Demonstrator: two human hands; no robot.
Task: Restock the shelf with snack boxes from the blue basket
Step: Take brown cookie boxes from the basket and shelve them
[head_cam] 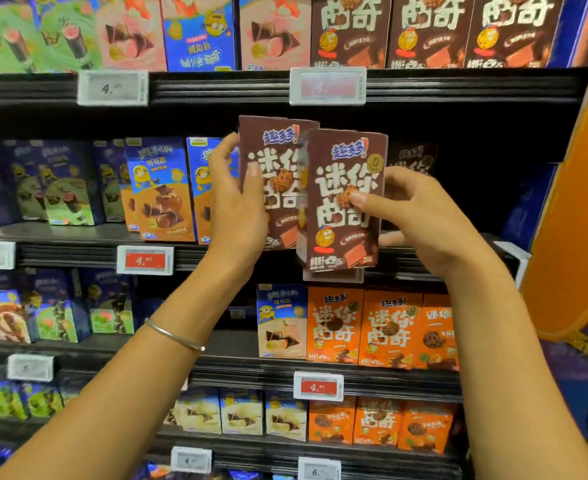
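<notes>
I hold two brown chocolate cookie boxes upright in front of the middle shelf [77,252]. My left hand [238,206] grips the rear box [271,147] by its left edge, thumb on the front. My right hand [413,216] pinches the front box [344,216] at its right edge, thumb on the face. The front box overlaps the rear one and hangs over the shelf lip. Another brown box [412,157] stands deep in the dark shelf bay behind them. The blue basket is not in view.
Blue and orange snack boxes [159,192] stand left of the bay. Orange cookie boxes [386,329] fill the shelf below, brown ones [431,29] the shelf above. Price tags [145,260] line the shelf edges. An orange panel [569,202] rises at the right.
</notes>
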